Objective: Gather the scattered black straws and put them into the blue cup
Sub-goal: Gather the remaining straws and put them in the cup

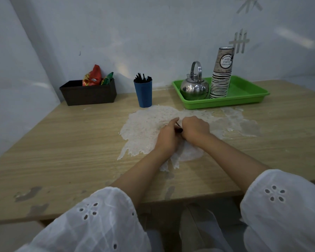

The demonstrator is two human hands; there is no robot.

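The blue cup (143, 93) stands upright at the back middle of the wooden table (62, 142), with several black straws (141, 78) sticking out of its top. My two hands meet over a worn pale patch in the table's middle. My left hand (167, 137) and my right hand (194, 127) are curled together around a small bundle of black straws (178, 129). Only the dark ends of that bundle show between them. The rest is hidden under my fingers.
A dark box (88, 94) with bright snack packets stands at the back left. A green tray (244, 99) at the back right carries a steel kettle (194, 87) and a tall stack of paper cups (221, 75). Walls close in behind and to the left.
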